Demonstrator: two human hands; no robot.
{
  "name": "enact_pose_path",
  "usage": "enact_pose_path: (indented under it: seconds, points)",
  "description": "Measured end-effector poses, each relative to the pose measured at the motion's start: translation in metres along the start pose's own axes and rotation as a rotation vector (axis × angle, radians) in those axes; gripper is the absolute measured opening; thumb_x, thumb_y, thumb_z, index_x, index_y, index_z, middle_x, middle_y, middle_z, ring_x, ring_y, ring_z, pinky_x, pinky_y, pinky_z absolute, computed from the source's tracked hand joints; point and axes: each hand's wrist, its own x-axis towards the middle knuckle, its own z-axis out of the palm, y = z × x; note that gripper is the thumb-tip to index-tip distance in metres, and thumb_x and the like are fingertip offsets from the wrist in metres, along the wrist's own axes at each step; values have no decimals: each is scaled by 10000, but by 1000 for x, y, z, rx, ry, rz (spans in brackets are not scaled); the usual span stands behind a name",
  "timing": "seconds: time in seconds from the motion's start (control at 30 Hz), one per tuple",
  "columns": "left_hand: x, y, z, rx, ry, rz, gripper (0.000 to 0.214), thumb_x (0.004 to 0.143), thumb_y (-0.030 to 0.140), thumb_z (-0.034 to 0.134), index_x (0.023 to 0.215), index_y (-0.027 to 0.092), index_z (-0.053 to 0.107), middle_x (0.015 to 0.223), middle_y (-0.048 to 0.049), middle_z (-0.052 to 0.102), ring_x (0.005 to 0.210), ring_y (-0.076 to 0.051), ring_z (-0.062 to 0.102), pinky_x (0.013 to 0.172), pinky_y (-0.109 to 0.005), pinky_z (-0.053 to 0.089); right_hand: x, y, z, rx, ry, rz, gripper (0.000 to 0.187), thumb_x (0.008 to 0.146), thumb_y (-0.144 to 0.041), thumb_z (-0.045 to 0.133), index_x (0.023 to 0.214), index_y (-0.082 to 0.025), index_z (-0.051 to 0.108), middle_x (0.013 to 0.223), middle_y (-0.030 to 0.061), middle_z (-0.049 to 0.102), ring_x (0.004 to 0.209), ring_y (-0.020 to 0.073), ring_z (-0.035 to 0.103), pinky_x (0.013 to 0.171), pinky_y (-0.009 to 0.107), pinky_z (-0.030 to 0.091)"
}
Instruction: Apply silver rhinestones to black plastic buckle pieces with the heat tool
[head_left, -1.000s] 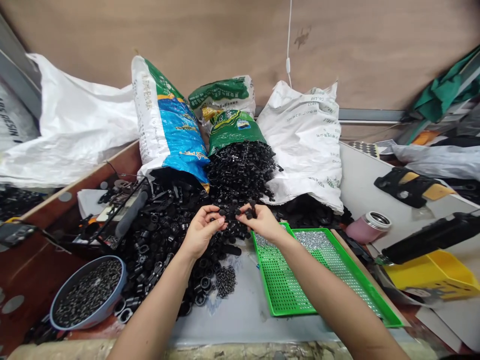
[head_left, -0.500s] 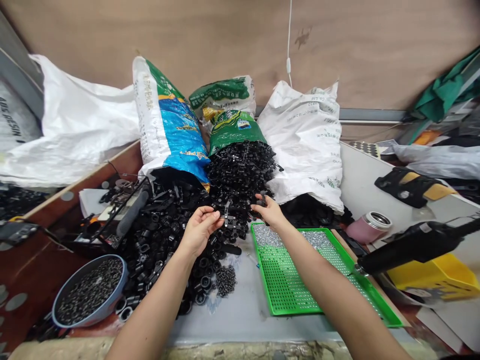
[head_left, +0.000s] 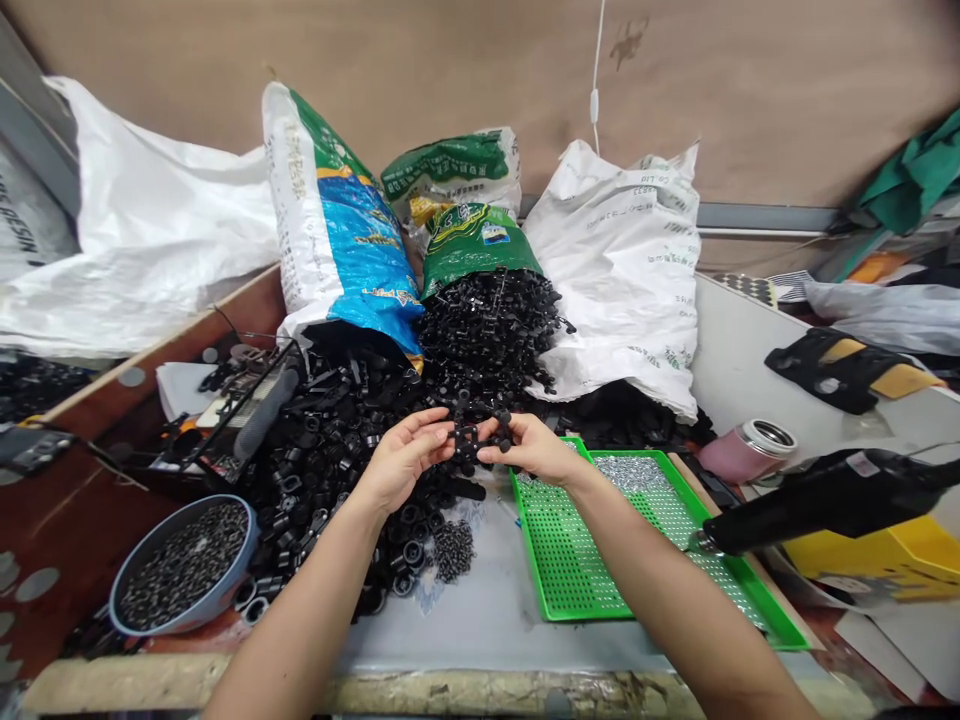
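My left hand (head_left: 403, 460) is closed, its thumb and fingers pinching the left side of a black plastic bracket (head_left: 465, 441) with several short arms. Facing it from the right, my right hand (head_left: 538, 450) grips a small black plastic part with round ends (head_left: 504, 432). That part is close against the bracket; whether the two touch I cannot tell. Both hands are above a heap of black ring-shaped parts (head_left: 300, 465). Just behind them, small black plastic pieces (head_left: 491, 325) spill from a green sack (head_left: 484, 245).
A green perforated tray (head_left: 577, 590) with small silver pieces lies under my right forearm. At left stands a blue bowl (head_left: 244, 570) of small metal parts. A black power screwdriver (head_left: 817, 500) and a pink flask (head_left: 731, 455) are at right. White sacks (head_left: 626, 270) and a blue sack (head_left: 367, 240) stand behind.
My right hand has come left and down with its small part, bringing it up to the bracket in my left hand. The view has shifted slightly.
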Motion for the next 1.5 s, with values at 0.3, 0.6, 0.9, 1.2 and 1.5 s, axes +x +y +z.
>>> enact_pose_path:
  seconds: [0.3, 0.6, 0.9, 1.2, 1.5]
  points:
    - [-13, 1, -12, 71, 17, -25, 415, 610, 296, 982, 946, 140, 796, 865, -58, 803, 710, -116, 720, 725, -229, 602, 41, 18, -26, 45, 324, 124, 830, 561, -187, 871, 1335, -221, 574, 1300, 115, 669, 1079, 250, 682, 939, 422, 578]
    - [-23, 2, -9, 93, -76, -44, 469, 615, 397, 981, 958, 150, 776, 875, -59, 790, 750, -148, 709, 752, -281, 591, 7, 7, 12, 8, -78, -66, 369, 865, -475, 740, 1119, -211, 698, 826, 27, 743, 706, 169, 716, 672, 326, 619]
    - [-62, -37, -9, 30, -230, 116, 716, 724, 323, 938, 1379, 310, 651, 1397, -94, 680, 1199, -264, 675, 989, -362, 556, -51, 20, 60, 392, 204, -81, 349, 819, -484, 819, 886, -224, 596, 728, -21, 741, 596, 125, 700, 561, 244, 592]
    - [-88, -33, -17, 35, 77, 126, 617, 814, 505, 839, 1327, 204, 675, 953, -62, 785, 840, -175, 696, 659, -224, 545, -84, 37, 45, -514, -8, -56, 74, 935, -207, 655, 984, -221, 708, 961, 52, 765, 933, 217, 701, 879, 413, 507]
    - [-107, -49, -30, 91, 48, -3, 556, 770, 440, 892, 1241, 205, 713, 929, -37, 772, 905, -182, 730, 913, -293, 571, -90, 52, 67, -1122, -175, -19, 107, 947, -155, 615, 898, -180, 707, 947, 78, 714, 992, 251, 600, 875, 384, 360]
